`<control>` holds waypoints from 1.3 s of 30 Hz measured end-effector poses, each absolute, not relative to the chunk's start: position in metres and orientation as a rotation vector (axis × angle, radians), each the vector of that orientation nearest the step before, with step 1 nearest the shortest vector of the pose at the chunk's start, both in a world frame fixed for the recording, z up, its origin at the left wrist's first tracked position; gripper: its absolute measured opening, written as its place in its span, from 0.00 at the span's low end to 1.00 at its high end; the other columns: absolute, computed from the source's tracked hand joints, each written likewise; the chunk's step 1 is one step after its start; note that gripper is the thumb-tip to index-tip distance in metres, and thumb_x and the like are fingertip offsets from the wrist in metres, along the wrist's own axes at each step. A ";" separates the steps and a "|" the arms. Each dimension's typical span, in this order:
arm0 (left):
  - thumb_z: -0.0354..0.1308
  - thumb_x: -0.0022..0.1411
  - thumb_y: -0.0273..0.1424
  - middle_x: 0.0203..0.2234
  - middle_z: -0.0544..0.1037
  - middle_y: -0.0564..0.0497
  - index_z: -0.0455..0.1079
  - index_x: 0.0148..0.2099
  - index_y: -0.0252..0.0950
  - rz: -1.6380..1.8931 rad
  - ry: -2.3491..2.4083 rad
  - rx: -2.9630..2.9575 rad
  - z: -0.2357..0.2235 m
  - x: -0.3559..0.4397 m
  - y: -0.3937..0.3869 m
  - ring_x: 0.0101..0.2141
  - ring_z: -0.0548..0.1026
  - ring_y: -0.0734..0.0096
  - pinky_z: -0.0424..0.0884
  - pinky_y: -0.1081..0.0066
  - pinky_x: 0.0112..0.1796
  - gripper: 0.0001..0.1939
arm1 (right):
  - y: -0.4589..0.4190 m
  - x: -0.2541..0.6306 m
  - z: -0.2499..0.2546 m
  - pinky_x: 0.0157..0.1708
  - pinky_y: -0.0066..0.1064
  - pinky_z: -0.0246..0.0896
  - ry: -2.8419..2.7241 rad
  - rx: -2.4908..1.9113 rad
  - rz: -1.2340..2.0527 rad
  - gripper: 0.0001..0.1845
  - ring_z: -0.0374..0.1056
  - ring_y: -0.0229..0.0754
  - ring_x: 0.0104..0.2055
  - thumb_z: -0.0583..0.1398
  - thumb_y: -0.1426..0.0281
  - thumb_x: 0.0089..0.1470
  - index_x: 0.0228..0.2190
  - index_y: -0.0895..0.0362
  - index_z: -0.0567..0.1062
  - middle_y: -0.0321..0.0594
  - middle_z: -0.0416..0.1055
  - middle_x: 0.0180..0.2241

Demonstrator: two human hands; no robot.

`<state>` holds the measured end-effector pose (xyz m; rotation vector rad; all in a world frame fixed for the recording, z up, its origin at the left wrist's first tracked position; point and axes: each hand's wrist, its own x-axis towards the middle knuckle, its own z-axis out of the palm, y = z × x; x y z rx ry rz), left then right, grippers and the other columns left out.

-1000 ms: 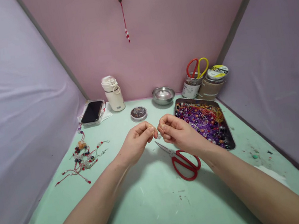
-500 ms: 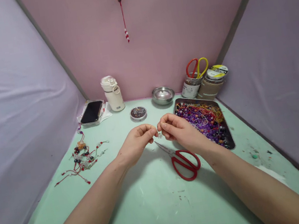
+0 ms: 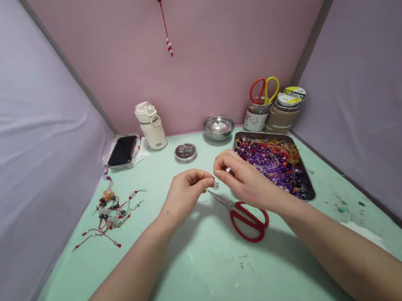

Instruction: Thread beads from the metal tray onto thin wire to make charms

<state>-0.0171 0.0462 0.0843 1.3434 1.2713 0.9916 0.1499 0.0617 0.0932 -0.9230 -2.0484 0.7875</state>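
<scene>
My left hand (image 3: pixel 192 189) is closed in a pinch on a small cluster of clear beads (image 3: pixel 216 185) that pokes out past the fingertips. Close against it, the thumb and forefinger of my right hand (image 3: pixel 234 173) are pinched together; what they hold is too small to make out. Just under the fingertips lie red-handled scissors (image 3: pixel 250 220), blades pointing up and left. Beside my right hand sits a dark metal tray (image 3: pixel 311 188) full of purple, black, red and clear beads, with coils of thread at its far corner.
Strung bead pieces (image 3: pixel 111 213) lie at left, below a phone (image 3: pixel 123 150). A white bottle (image 3: pixel 152 128), a round tin (image 3: pixel 186 152), a steel bowl (image 3: pixel 219 129), a jar with scissors (image 3: pixel 256 119) and a thread spool (image 3: pixel 291 96) line the back. A beaded pendant (image 3: pixel 162 14) hangs behind.
Both hands stay close together at nearly the same spot. The fingers of my left hand have straightened a little, and the clear beads show more plainly. The scissors and tray have not moved.
</scene>
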 end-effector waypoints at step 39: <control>0.62 0.51 0.36 0.29 0.77 0.51 0.71 0.31 0.37 1.128 1.244 1.210 0.088 -0.018 0.045 0.30 0.70 0.72 0.64 0.70 0.32 0.08 | 0.061 0.149 0.090 0.33 0.31 0.56 -1.971 -0.891 0.652 0.05 0.61 0.39 0.34 0.57 0.75 0.52 0.27 0.54 0.70 0.37 0.66 0.31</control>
